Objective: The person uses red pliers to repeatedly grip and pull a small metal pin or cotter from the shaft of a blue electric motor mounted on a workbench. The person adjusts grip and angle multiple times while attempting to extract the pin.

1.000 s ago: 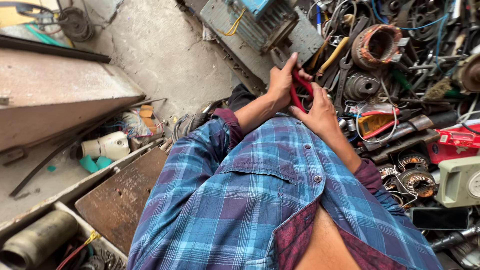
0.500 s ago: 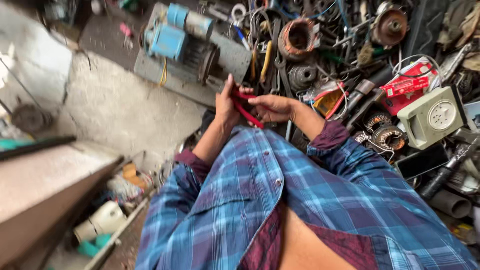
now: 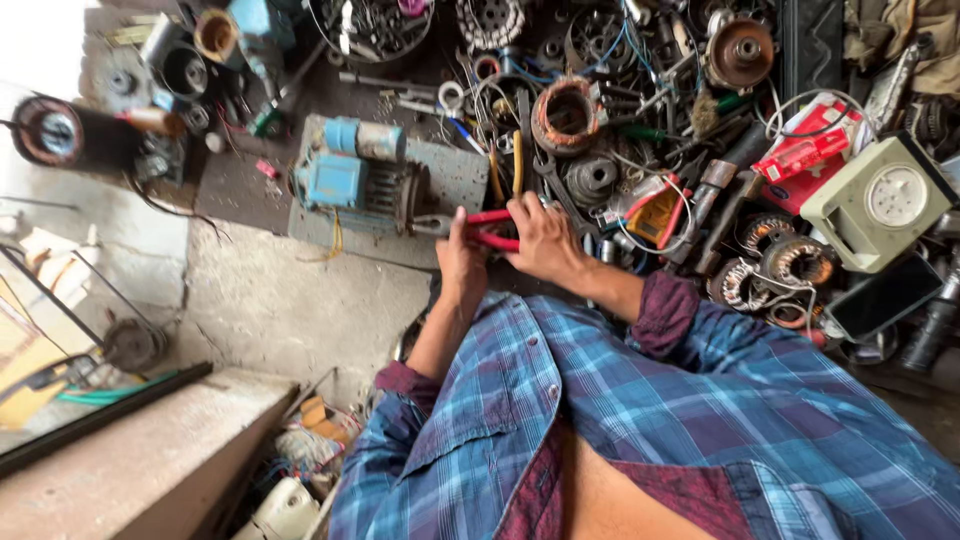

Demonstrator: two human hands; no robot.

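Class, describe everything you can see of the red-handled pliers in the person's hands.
The pliers have two red handles, apparently plastic-coated, and grey metal jaws pointing left toward the blue motor on its grey base plate. They lie roughly level, handles slightly spread. The left hand grips from below and the right hand covers the handle ends. Whether the jaws grip anything cannot be told.

Both hands w/ red pliers (image 3: 488, 229) moved nearer blue motor (image 3: 352, 178).
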